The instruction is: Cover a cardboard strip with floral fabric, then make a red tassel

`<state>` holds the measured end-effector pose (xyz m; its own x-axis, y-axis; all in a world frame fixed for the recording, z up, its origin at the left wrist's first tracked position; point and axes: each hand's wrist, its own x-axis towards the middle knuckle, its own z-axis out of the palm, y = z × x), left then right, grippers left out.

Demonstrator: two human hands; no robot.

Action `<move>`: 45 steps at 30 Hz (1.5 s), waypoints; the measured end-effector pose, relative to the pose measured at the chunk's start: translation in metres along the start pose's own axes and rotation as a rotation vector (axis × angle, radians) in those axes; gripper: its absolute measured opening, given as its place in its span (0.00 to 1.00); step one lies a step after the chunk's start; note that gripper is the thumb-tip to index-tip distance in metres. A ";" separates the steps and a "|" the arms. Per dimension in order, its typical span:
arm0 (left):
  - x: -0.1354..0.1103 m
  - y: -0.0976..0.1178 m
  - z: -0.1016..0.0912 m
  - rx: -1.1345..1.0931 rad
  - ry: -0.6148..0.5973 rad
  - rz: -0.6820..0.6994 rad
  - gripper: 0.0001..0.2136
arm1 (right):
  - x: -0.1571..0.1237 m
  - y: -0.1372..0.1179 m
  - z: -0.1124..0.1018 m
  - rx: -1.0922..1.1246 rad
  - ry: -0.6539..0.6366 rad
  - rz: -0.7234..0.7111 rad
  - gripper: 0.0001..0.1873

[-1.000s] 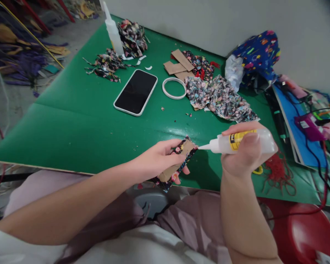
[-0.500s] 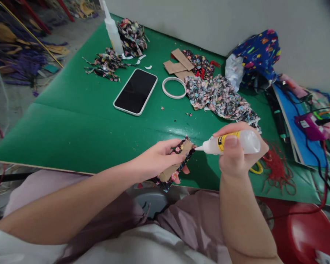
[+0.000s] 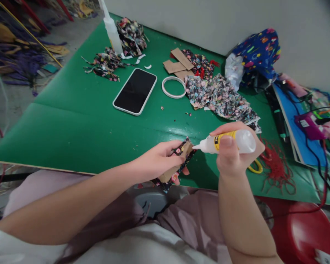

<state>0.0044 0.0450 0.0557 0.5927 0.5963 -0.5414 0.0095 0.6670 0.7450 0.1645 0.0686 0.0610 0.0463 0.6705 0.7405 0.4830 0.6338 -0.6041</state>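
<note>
My left hand (image 3: 165, 158) is closed on a small flat piece of dark floral fabric with brown card (image 3: 169, 173) on it, thumb on top and fingertips showing beneath. My right hand (image 3: 232, 154) wraps round a clear glue bottle (image 3: 244, 141) with a yellow label, tipped nearly level. Its thin white nozzle points left and meets, or almost meets, the upper right edge of the fabric piece. Both hands are above the front edge of the green table (image 3: 71, 135).
A phone (image 3: 135, 91), a roll of white tape (image 3: 174, 87), brown card strips (image 3: 178, 62) and crumpled floral fabric (image 3: 220, 95) lie farther back. Another glue bottle (image 3: 113, 36) stands at the back left. Red strings (image 3: 277, 165) and a blue folder (image 3: 299, 128) are at the right.
My right hand has shifted slightly left with the glue bottle, bringing the nozzle tip farther over the card's edge. The left hand and the fabric piece stay nearly still.
</note>
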 end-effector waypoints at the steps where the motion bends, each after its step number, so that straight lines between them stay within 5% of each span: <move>1: 0.000 0.000 0.000 -0.001 0.001 -0.002 0.10 | 0.000 0.000 0.000 -0.003 -0.004 0.000 0.15; 45: 0.003 -0.009 -0.001 0.086 -0.054 0.020 0.06 | -0.001 -0.005 0.003 -0.013 -0.057 -0.026 0.15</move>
<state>0.0054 0.0417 0.0472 0.6360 0.5829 -0.5057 0.0643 0.6130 0.7875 0.1597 0.0655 0.0623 -0.0158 0.6747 0.7379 0.4948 0.6466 -0.5806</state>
